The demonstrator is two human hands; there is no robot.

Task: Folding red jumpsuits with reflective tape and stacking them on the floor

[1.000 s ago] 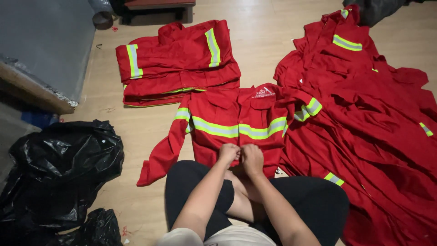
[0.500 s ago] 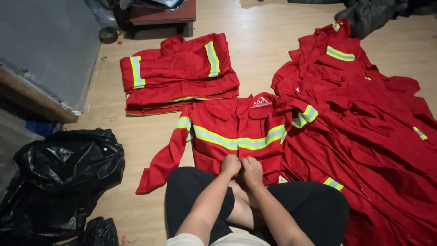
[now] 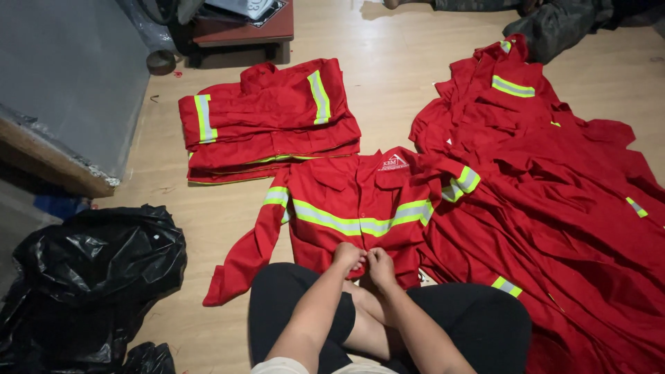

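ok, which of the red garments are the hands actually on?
The spread jacket lying flat in front of the knees: both the left hand and right hand pinch its front hem. The folded stack and the loose pile lie untouched.

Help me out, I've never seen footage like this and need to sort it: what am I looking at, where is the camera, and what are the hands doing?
The camera sits on a person's head and looks down at their lap as they sit on a wooden floor. No machine is involved. The left hand and right hand meet at the front lower edge of a red work jacket with reflective stripes, spread open before them. Beyond it lies a folded stack of red garments; to the right, a loose heap of the same. A black plastic bag sits on the left.
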